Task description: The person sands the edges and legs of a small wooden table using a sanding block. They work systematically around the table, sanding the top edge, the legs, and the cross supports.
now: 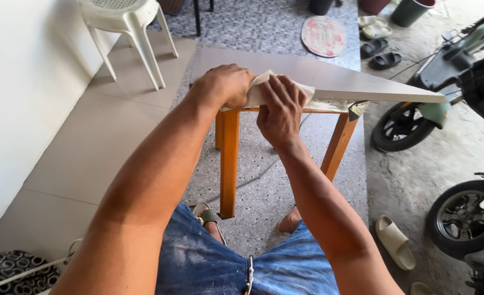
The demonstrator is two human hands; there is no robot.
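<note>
Grey and flat, a large tile slab (329, 76) is lying across a small wooden desk (229, 158) with orange-brown legs, its far right corner jutting out well past the desk toward a parked scooter (417, 117). The person is standing right at the near edge of the slab, bent over it. Both hands are pressing a pale folded sheet, which looks like sandpaper (264, 90), against that near edge. The left hand (225, 84) is curling into a loose fist on the left part of the sheet, knuckles up, gripping it. The right hand (280, 112) is lying just beside it, fingers (283, 90) spread and bent over the sheet, holding it down onto the slab's edge; the two hands are touching or nearly touching.

Beneath the slab's edge, right of the hands, some torn pale padding (332, 105) is showing on the desk top. Under the desk the person's sandalled foot (209, 218) is planted beside the near leg. A white plastic chair (124, 27) is standing to the left beyond the slab, near the white wall. A beige slipper (395, 240) is lying on the concrete to the right of the desk, close to a second scooter wheel (468, 218).
</note>
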